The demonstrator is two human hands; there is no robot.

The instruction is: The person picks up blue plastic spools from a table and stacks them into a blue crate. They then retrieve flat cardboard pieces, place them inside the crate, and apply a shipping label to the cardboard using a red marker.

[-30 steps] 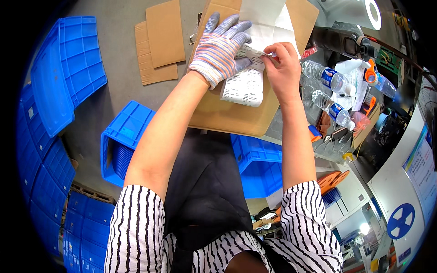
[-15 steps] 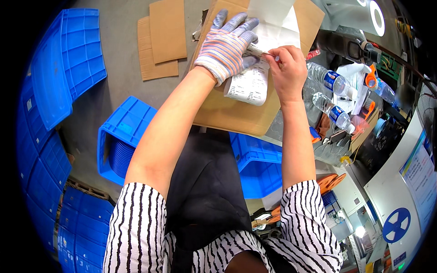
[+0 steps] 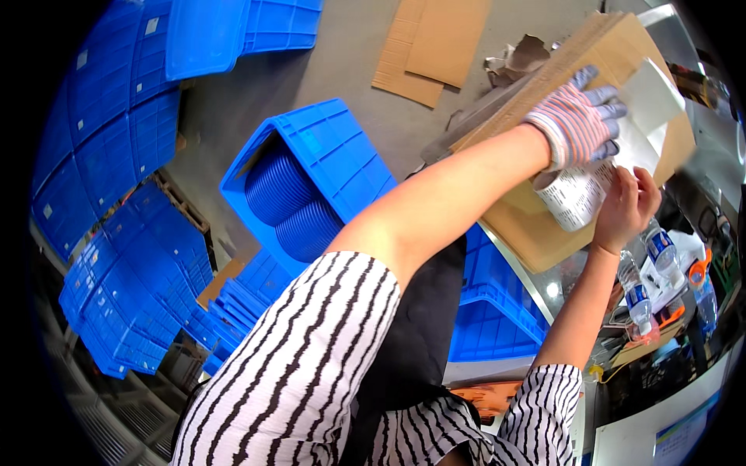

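Note:
My left hand (image 3: 579, 120), in a striped knit glove with grey fingertips, lies with its fingers spread over a white printed label strip (image 3: 573, 203) on flat brown cardboard (image 3: 536, 233). The strip's near end curls into a loose roll. At the strip's right edge, my bare right hand (image 3: 625, 208) has its thumb and fingers pinched together on the paper. Beyond the gloved fingers, a blank white part of the paper (image 3: 651, 93) stands up from the cardboard. Part of the strip between both hands is hidden under the glove.
On the floor to the left, a tipped blue crate (image 3: 330, 144) holds blue ribbed reels (image 3: 280, 182). Stacked blue crates (image 3: 101, 155) line the far left. Loose cardboard sheets (image 3: 447, 39) lie on the floor. Water bottles (image 3: 637, 299) and orange-handled scissors (image 3: 699, 268) are at the right.
The view has turned, so the cardboard and both hands now appear farther right and more of the reel-filled crate shows. The gloved hand still lies spread, and the bare hand still pinches the strip.

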